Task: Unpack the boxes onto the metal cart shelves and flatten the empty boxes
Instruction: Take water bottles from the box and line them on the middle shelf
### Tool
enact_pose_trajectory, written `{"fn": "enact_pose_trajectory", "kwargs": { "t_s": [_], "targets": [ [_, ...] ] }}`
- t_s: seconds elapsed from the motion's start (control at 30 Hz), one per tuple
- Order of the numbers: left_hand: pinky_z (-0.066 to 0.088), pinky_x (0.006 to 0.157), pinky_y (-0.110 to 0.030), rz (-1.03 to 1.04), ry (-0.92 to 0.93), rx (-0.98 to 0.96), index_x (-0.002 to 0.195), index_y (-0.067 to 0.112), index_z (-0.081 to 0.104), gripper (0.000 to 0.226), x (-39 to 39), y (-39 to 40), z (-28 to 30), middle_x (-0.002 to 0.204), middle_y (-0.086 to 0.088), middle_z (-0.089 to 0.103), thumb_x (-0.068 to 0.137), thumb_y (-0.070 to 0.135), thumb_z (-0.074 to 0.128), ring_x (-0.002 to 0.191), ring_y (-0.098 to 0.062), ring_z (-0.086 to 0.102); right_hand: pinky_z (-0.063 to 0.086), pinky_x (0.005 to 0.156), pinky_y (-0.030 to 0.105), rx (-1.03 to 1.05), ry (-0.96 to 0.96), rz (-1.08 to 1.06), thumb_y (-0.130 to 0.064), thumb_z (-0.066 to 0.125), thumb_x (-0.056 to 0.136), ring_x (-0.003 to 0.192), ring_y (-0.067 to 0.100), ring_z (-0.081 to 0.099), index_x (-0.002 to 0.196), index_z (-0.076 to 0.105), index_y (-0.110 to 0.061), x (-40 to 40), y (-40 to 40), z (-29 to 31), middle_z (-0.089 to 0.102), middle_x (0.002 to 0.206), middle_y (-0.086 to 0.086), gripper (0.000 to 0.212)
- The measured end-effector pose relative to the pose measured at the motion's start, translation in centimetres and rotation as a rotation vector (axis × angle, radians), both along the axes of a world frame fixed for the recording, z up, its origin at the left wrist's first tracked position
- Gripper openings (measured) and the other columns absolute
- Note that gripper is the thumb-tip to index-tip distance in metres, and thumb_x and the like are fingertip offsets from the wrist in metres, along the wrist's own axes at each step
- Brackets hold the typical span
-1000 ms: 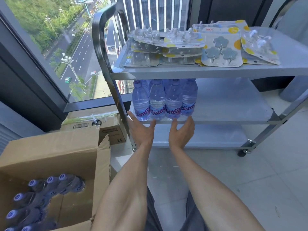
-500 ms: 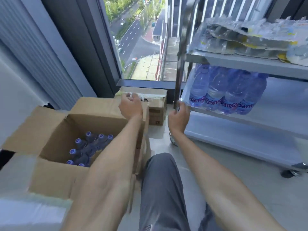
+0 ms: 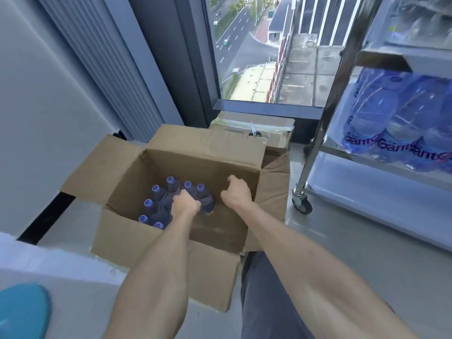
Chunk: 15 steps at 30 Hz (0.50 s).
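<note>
Inside the open cardboard box (image 3: 171,157), a shrink-wrapped pack of bottles (image 3: 168,204) is grasped by the left hand (image 3: 185,204). Beside it, the right hand (image 3: 236,193) is clenched, whether on anything cannot be told. Right of the box, the metal cart (image 3: 318,133) bears another bottle pack (image 3: 396,123).

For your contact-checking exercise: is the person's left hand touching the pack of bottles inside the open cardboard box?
Touching. The head view shows the left hand down in the open cardboard box, fingers curled onto the pack of bottles.
</note>
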<state>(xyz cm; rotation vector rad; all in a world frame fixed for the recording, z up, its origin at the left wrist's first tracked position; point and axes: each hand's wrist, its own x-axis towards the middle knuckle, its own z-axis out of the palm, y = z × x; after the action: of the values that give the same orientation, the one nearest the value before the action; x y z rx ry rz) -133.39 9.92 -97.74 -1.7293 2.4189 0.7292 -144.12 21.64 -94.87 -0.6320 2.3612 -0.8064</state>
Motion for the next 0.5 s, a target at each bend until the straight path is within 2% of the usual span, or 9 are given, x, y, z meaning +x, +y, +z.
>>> {"fn": "enact_pose_trajectory", "kwargs": {
  "t_s": [0.1,0.3,0.5],
  "targets": [
    [0.046,0.098,-0.043,-0.035,-0.044,0.002,0.137,0.016,0.049,0.049,-0.4,-0.5,-2.4,0.136,-0.016,0.055,0.091,0.031,0.06,0.123,-0.038,0.054,0.044,0.101,0.044,0.234,-0.042,0.021,-0.021,0.062,0.091,0.128,0.039,0.046,0.14,0.041,-0.013,1.4,-0.1,-3.5,0.037,0.145,0.022,0.054],
    [0.048,0.097,-0.045,-0.106,-0.114,0.032,0.143,0.013,0.04,0.06,-1.0,-2.2,-5.0,0.141,-0.019,0.05,0.09,0.029,0.062,0.126,-0.039,0.051,0.038,0.104,0.044,0.314,-0.009,-0.01,-0.019,0.062,0.09,0.13,0.04,0.043,0.14,0.039,-0.015,1.9,-0.4,-6.9,0.033,0.147,0.024,0.055],
    [0.047,0.099,-0.046,-0.143,-0.124,0.042,0.145,0.014,0.039,0.059,-1.6,-3.8,-7.1,0.138,-0.02,0.052,0.091,0.026,0.059,0.124,-0.042,0.052,0.043,0.101,0.046,0.284,-0.033,-0.049,-0.023,0.06,0.091,0.123,0.039,0.049,0.138,0.04,-0.017,2.1,-0.7,-8.2,0.04,0.139,0.019,0.051]
  ]
}}
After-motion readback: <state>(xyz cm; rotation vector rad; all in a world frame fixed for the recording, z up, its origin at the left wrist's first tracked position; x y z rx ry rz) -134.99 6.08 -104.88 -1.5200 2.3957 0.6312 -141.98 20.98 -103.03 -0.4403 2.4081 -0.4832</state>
